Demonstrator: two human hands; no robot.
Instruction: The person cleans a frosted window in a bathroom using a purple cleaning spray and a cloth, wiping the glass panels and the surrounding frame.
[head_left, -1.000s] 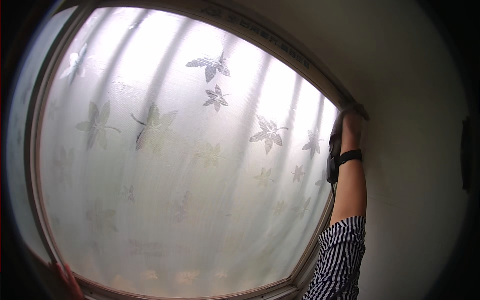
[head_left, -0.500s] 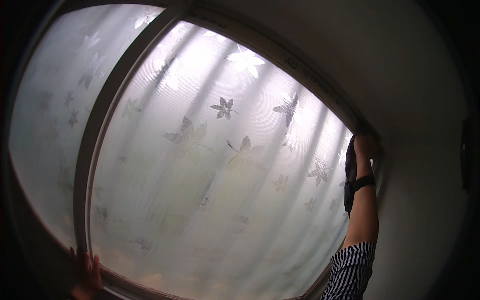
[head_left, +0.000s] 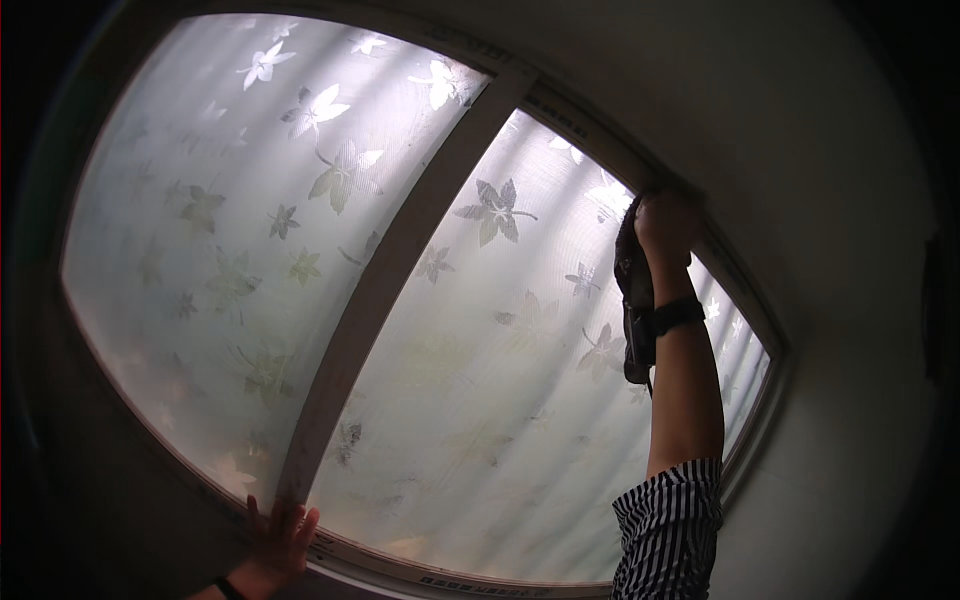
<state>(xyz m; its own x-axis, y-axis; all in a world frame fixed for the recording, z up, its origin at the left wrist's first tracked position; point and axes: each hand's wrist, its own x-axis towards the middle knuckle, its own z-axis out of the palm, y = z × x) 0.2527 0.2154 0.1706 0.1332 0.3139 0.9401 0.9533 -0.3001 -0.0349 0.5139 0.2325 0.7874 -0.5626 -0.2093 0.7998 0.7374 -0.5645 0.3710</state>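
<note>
My right arm, in a black-and-white striped sleeve, reaches up to the top frame of a frosted window. There my right hand is closed against the frame. A dark, limp, cloth-like piece hangs from it along the wrist; its upper part is hidden in the fist. A black strap circles that wrist. Low on the left, my left hand has its fingers spread. It rests at the bottom of the upright window bar, touching the lower frame, and holds nothing visible.
Two panes, the left pane and the right pane, carry a leaf pattern, with bright light behind. A pale wall lies to the right. The surroundings at the picture's edge are dark.
My right hand has moved left along the top frame, away from the right corner, with the dark piece. The view has turned left, showing more left pane. My left hand stays by the bar's foot.
</note>
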